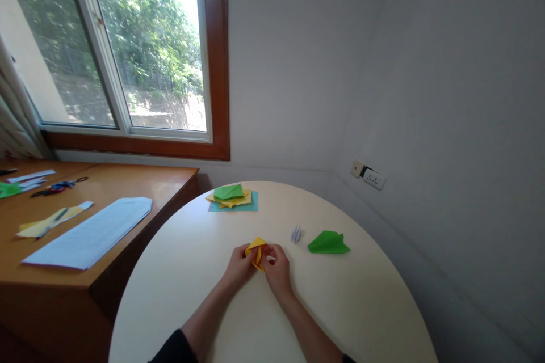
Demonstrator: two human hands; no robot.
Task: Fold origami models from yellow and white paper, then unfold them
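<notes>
Window: you've got a wood-framed window (128, 45) up left, trees outside, daylight pouring in.
Walls: plain grey, socket (369, 176) on your right.
Furniture: round cream counter (361, 306), brown desk (166, 181) beside it.

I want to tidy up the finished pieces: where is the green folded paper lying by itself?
In the head view, the green folded paper lies on the round table, right of the hands, beside a small white folded piece.

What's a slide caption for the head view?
Both hands, left hand and right hand, pinch a yellow folded paper on a round white table, green folded paper nearby.
</notes>
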